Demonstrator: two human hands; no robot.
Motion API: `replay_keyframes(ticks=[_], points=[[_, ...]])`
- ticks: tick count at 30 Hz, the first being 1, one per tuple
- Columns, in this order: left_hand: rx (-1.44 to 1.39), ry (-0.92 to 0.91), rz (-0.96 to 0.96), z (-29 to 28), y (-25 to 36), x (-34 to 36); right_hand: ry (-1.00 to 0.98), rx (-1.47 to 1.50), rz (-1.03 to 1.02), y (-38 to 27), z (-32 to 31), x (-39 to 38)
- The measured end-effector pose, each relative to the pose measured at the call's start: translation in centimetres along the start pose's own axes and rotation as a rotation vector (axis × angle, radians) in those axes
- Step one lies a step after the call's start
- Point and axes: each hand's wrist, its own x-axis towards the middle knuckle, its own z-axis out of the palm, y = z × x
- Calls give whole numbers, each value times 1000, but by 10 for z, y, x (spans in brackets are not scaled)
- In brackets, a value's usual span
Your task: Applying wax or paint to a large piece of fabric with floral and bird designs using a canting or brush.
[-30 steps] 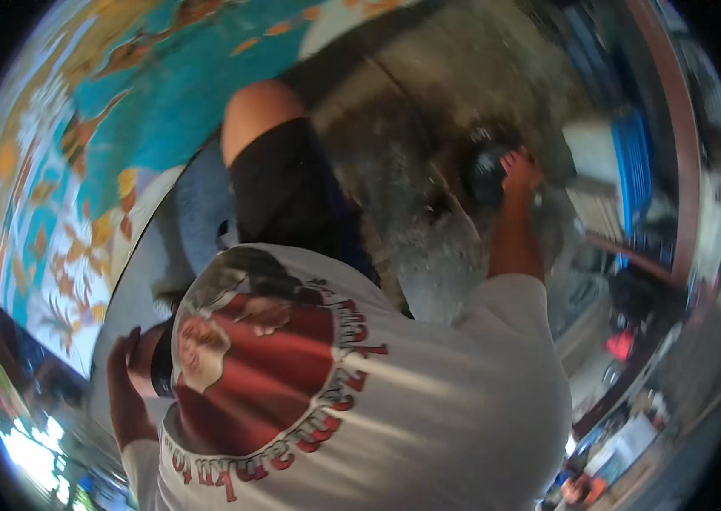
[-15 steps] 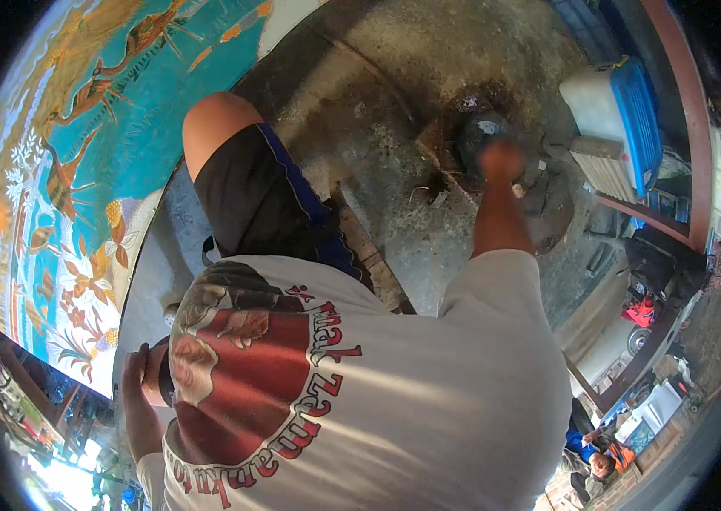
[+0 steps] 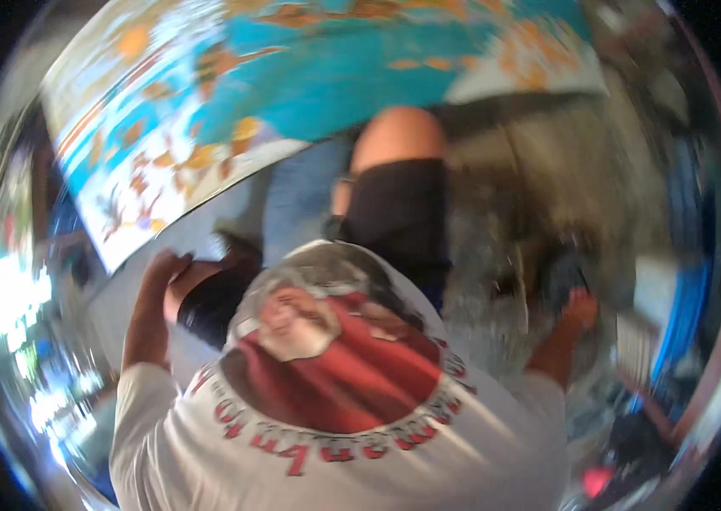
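Note:
My right hand (image 3: 582,310) is at the near edge of a dark round pan (image 3: 560,271) on the floor to the right. Its fingers are blurred but look closed, and whatever they hold cannot be made out. My left hand (image 3: 170,264) rests on my left knee, fingers laid over it, with nothing visible in it. Beyond my knees spreads a large painted cloth (image 3: 335,98), turquoise with orange, brown and white plant and animal figures. Its near edge lies close to my left hand, and nothing touches it there.
A white container (image 3: 655,288) with blue parts stands right of the pan. Grey-brown floor (image 3: 488,213) lies between my right leg and the pan. A dark heap with a bright red thing (image 3: 597,482) is at the lower right. Bright light comes from the left.
My view has swung right, so the cloth fills more of the top and the pan sits lower and further right. My right hand stays by the pan, my left on the knee.

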Motion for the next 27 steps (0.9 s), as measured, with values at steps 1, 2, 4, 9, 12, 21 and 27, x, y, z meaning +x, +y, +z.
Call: replay_keyframes(ticks=[1,2,4,9,12,21,27], points=[[-12,15,-217,-65,-15,-90,202,511,-103,-109,-9,12],[-6,56,-307,-91,-37,-139,366,903,-224,-173,-46,13],[-47,117,-231,-66,-20,-118,217,2280,712,-154,-102,50],[-144,173,-144,-70,-15,-131,14,3114,434,-194,-270,130],[-221,207,-83,-69,-22,-126,38,3201,162,-250,-383,178],[-1090,1,327,-104,-27,-101,-904,3024,-914,-486,-701,147],[-999,-237,526,-127,-14,-63,-1299,2725,-967,-653,-785,96]])
